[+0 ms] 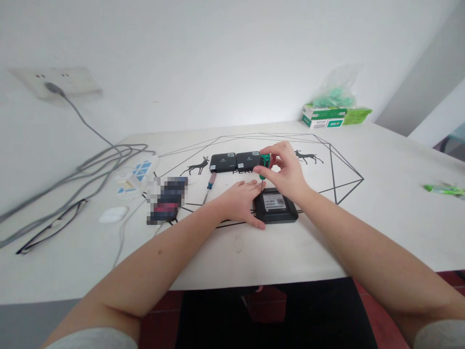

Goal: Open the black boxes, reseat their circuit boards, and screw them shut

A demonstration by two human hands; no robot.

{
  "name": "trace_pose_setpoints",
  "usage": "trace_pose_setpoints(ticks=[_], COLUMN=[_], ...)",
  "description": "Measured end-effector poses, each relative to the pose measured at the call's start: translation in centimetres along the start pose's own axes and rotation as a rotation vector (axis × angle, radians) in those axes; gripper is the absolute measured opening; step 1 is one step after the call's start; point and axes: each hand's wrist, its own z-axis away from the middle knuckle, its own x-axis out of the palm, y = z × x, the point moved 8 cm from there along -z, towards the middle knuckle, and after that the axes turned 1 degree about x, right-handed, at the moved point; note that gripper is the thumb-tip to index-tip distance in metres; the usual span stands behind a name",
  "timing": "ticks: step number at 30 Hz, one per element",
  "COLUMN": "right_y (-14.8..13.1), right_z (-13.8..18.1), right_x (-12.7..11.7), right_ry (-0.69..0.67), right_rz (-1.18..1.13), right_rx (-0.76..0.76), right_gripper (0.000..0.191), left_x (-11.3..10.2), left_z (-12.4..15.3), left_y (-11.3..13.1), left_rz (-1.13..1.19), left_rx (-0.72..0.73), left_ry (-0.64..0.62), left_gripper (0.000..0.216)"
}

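A black box-shaped device (292,207) lies on the table with a white label (274,202) facing up. My left hand (241,201) braces its left side, thumb at the near corner and fingers stretched along the far corner. In my right hand (286,169) a green-handled screwdriver (266,166) is pinched between thumb and fingers. Its thin shaft points down at the far left corner of the device; the exact contact of the tip is too small to tell. Just behind are two similar black boxes (223,163) side by side, the right one partly covered by the screwdriver handle.
Left of my hand lies a second screwdriver (211,181), beside a blurred-out phone-like object (167,199). Further left are a white earbud case (113,214), glasses (54,228), grey cables (90,125) and a power strip (140,174). Green-and-white boxes (323,116) stand at the back right.
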Motion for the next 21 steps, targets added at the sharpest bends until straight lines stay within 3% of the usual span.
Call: trace_pose_setpoints(ticks=[10, 14, 21], right_y=[0.61, -0.23, 0.18], right_z=[0.44, 0.19, 0.06], right_x=[0.91, 0.38, 0.12], right_ry=[-0.089, -0.040, -0.011], right_rz=[-0.148, -0.050, 0.007], right_rx=[0.047, -0.019, 0.030], right_gripper=[0.036, 0.028, 0.039], left_x=[-0.01, -0.08, 0.16], left_z=[-0.03, -0.04, -0.05], left_y=[-0.13, 0.03, -0.12], left_rz=[-0.004, -0.013, -0.032], left_rx=[-0.021, -0.010, 0.005], left_ry=[0.000, 0.000, 0.002], left_gripper=[0.139, 0.136, 0.137])
